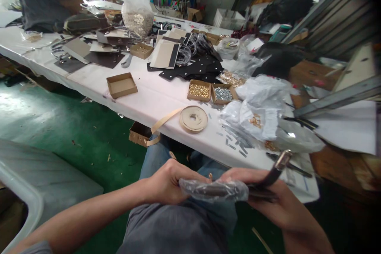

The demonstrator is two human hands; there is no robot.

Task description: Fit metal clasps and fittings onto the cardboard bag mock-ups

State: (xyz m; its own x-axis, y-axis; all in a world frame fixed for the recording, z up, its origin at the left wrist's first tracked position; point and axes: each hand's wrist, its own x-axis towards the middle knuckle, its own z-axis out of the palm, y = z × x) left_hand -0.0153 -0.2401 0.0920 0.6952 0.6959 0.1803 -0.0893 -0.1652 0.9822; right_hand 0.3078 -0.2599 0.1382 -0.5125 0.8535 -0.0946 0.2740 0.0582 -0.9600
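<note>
Low over my lap, both hands hold a dark strap-like handle [272,172] with a shiny metal end. Part of it is wrapped in clear plastic film [214,191]. My left hand [169,180] is closed round the wrapped end. My right hand [274,198] grips the other side, where the bare dark strap bends upward past the fingers. A small gold-coloured metal stud [210,176] stands up between the two hands; which fingers touch it I cannot tell. The fingertips are partly hidden behind the plastic.
On the white table lie a roll of beige tape [193,119], a box of gold studs [199,90], a box of silver pieces [222,94], a cardboard tray [122,85], plastic bags [258,107] and small grey strips [236,143]. A grey bin [44,178] stands at left.
</note>
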